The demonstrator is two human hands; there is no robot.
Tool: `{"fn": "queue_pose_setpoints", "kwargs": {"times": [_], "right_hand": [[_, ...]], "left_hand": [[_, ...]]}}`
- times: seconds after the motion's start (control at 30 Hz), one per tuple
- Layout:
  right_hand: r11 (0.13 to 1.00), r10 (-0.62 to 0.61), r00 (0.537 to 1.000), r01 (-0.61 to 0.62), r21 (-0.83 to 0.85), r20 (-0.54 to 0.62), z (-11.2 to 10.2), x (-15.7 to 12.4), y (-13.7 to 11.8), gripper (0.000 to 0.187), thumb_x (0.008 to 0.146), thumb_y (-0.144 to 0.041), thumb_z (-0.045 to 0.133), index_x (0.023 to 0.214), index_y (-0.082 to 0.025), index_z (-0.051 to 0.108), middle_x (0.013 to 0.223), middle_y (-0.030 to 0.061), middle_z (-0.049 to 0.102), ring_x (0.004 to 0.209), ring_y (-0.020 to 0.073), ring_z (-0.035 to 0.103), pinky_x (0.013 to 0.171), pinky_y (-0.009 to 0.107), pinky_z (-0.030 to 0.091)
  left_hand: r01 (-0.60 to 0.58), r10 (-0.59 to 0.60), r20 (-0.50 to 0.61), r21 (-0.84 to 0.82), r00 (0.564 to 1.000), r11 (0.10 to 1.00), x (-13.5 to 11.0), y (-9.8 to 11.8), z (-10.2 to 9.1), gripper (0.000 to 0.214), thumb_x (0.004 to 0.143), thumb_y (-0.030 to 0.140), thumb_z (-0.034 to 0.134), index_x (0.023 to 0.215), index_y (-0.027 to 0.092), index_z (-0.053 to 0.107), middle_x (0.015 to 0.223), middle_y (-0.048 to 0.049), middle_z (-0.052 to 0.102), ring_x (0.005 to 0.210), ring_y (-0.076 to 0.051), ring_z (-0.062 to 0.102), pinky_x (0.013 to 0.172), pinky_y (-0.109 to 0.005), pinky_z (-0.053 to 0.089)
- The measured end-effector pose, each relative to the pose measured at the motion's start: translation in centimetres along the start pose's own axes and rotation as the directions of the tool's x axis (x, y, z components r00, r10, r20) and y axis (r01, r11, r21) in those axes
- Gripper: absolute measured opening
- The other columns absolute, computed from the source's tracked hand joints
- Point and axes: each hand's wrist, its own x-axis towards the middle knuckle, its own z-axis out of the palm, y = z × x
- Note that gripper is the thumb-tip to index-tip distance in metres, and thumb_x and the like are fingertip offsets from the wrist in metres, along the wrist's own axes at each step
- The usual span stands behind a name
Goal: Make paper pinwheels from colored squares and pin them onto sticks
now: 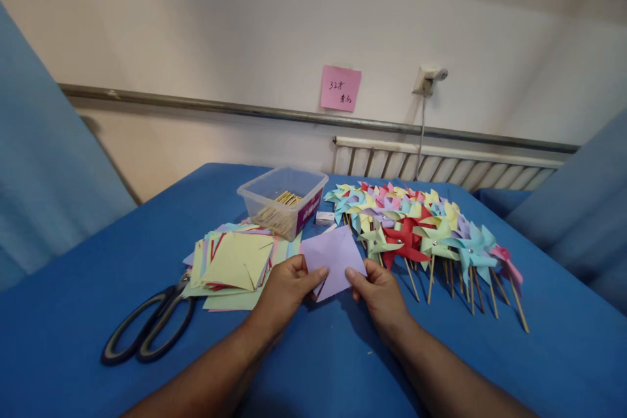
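A lilac paper square (334,256) is held above the blue table (73,333) between both hands. My left hand (285,289) pinches its lower left edge, thumb on top. My right hand (377,290) pinches its lower right edge the same way. Just left of my left hand lies a stack of cut coloured paper squares (235,263), with a yellow sheet on top. Right of my right hand lie several finished paper pinwheels (421,232) on wooden sticks, in rows.
Black-handled scissors (147,330) lie at the left front, tips under the paper stack. A clear plastic box (283,201) with wooden sticks stands behind the stack, a small white box (324,217) beside it. A pink note (340,88) hangs on the wall above a radiator (441,166).
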Motion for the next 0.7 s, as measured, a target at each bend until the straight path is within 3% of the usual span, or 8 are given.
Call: {"fn": "queue_pose_setpoints", "kwargs": {"times": [0.13, 0.33, 0.57, 0.7], "right_hand": [[1.0, -0.009, 1.0, 0.009, -0.016, -0.009, 0.0, 0.1, 0.2, 0.035, 0.065, -0.049, 0.071, 0.065, -0.017, 0.056, 0.048, -0.0056, 0.048, 0.043, 0.0075, 0.04, 0.043, 0.021, 0.031], [1.0, -0.026, 1.0, 0.026, -0.004, 0.001, -0.1, 0.3, 0.1, 0.032, 0.067, -0.046, 0.07, 0.072, -0.017, 0.059, 0.048, -0.0061, 0.048, 0.043, 0.0077, 0.041, 0.043, 0.021, 0.031], [0.998, -0.052, 0.996, 0.054, -0.033, 0.067, 0.0, -0.2, 0.0, 0.028, 0.068, -0.044, 0.069, 0.07, -0.018, 0.06, 0.052, -0.0053, 0.051, 0.045, 0.0078, 0.042, 0.045, 0.021, 0.034], [0.997, -0.049, 0.995, 0.053, -0.049, 0.083, 0.2, -0.4, 0.1, 0.026, 0.069, -0.042, 0.069, 0.073, -0.018, 0.061, 0.055, -0.0043, 0.054, 0.046, 0.0082, 0.044, 0.045, 0.021, 0.035]], "left_hand": [[-0.019, 0.019, 0.012, -0.049, 1.0, 0.999, 0.1, -0.1, -0.2, 0.034, 0.067, 0.047, 0.069, 0.062, 0.014, 0.061, 0.058, -0.0025, 0.062, 0.052, -0.013, 0.053, 0.052, -0.024, 0.038], [0.003, 0.004, 0.047, -0.149, 0.999, 0.989, 0.1, 0.0, -0.2, 0.034, 0.073, 0.045, 0.064, 0.063, 0.013, 0.062, 0.061, -0.004, 0.06, 0.062, -0.016, 0.057, 0.063, -0.028, 0.044], [0.072, -0.023, 0.154, -0.324, 0.988, 0.943, -0.7, 0.8, 0.3, 0.031, 0.074, 0.037, 0.066, 0.092, 0.012, 0.068, 0.085, -0.0105, 0.07, 0.075, -0.021, 0.063, 0.069, -0.031, 0.047], [0.062, -0.014, 0.139, -0.349, 0.99, 0.935, -0.5, 0.4, 0.4, 0.036, 0.073, 0.034, 0.068, 0.101, 0.011, 0.067, 0.091, -0.0127, 0.071, 0.078, -0.022, 0.065, 0.073, -0.032, 0.048]]}}
